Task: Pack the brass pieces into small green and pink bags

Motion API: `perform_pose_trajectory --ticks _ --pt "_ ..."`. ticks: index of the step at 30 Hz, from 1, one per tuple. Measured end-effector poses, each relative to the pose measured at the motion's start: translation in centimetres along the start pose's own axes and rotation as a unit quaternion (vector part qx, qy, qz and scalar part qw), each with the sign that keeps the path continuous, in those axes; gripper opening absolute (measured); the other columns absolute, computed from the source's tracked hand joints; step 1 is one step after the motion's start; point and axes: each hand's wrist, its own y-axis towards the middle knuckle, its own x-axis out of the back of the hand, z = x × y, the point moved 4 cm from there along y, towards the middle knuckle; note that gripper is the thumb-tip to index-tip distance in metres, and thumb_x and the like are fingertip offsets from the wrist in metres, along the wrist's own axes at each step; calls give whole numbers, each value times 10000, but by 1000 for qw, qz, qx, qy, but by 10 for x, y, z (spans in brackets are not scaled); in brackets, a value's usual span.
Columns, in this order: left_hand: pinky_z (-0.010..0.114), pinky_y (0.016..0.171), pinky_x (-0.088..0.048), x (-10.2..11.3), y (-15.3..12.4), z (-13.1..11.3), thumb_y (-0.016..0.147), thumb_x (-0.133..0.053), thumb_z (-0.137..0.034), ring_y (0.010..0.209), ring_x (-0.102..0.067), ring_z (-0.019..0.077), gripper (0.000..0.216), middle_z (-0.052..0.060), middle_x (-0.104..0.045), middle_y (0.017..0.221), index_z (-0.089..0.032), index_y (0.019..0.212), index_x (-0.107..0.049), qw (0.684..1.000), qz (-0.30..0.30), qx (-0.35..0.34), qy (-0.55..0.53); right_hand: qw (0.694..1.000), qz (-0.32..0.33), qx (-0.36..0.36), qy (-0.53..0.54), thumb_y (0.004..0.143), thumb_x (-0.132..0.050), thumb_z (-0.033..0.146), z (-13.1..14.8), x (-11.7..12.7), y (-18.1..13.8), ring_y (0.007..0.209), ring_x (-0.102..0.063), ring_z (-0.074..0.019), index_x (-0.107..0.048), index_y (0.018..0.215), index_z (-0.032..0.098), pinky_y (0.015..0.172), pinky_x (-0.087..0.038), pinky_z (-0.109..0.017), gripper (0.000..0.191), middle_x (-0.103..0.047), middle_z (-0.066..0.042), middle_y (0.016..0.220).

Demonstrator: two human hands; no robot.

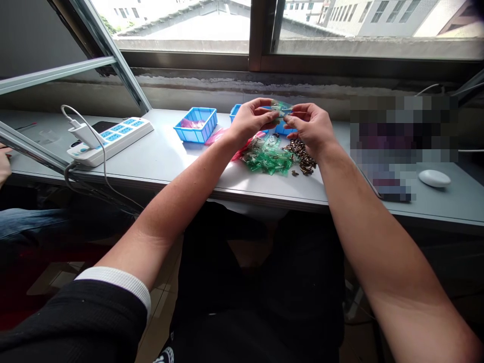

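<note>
A small green-tinted bag [282, 106] is held up between the two hands above the far part of the white surface [162, 156]. Its left side is pinched between the thumb and fingers of the left hand [260, 115], and its right side is gripped in the same way by the right hand [310, 125]; its contents cannot be made out. Below the hands, a heap of green bags [267, 157] is spread, with a pile of small bronze-coloured parts [302, 155] just beside it on the right. Pink bags [216, 136] are seen to the left of the heap. A blue basket [189, 135] with pinkish contents is placed farther left, and a second blue basket [235, 111] is partly hidden behind the hands. A white power strip [123, 138] is set near the left end, with a plug [83, 134] inserted. A white mouse [434, 178] is seen at the right.
</note>
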Motion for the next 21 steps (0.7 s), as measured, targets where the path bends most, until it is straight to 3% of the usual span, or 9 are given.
perform_pose_trajectory --ticks 3,8,13,15,18,21 --pt "467 1238 -756 1 1 0 1100 -886 -44 1078 -914 192 273 73 -932 1178 -193 1310 -795 1000 -5 7 1 1000 25 11 -5 1021 -947 284 5 -1 -5 1183 -924 -354 -818 1218 307 926 -812 -502 236 -901 -102 1259" --pt "374 1186 -715 3 4 -2 1090 -790 25 1102 -863 157 198 74 -911 1231 -168 1083 -833 998 -19 -32 46 999 -3 40 -1 955 -974 204 14 1 -9 1173 -905 -342 -865 1050 302 1009 -800 -529 174 -917 -64 1128" --pt "347 1102 -713 2 5 0 1083 -662 49 972 -826 128 296 73 -899 1144 -157 1019 -865 999 -18 -15 49 999 -31 35 5 941 -798 17 16 0 -10 926 -838 -254 -916 923 281 930 -772 -476 290 -874 -40 917" --pt "361 1122 -716 2 4 0 1053 -645 33 963 -821 135 309 77 -901 1121 -156 1010 -885 999 -22 -10 49 998 -41 38 -2 961 -778 16 15 -1 -10 923 -842 -245 -905 886 275 935 -779 -469 298 -877 -50 943" --pt "417 1199 -719 0 3 -4 1020 -696 -59 1102 -872 202 258 103 -927 1179 -172 1070 -923 998 -2 -7 63 998 -36 46 -15 1036 -876 147 13 -1 -8 1022 -888 -277 -901 945 282 982 -804 -502 165 -904 -72 1068" --pt "472 1314 -685 5 2 -14 1035 -737 -184 1391 -871 300 241 133 -935 1422 -207 1162 -940 991 -25 -48 122 998 -33 49 -28 1079 -900 254 11 1 -7 1095 -900 -308 -911 1034 296 997 -818 -532 62 -904 -87 1099"
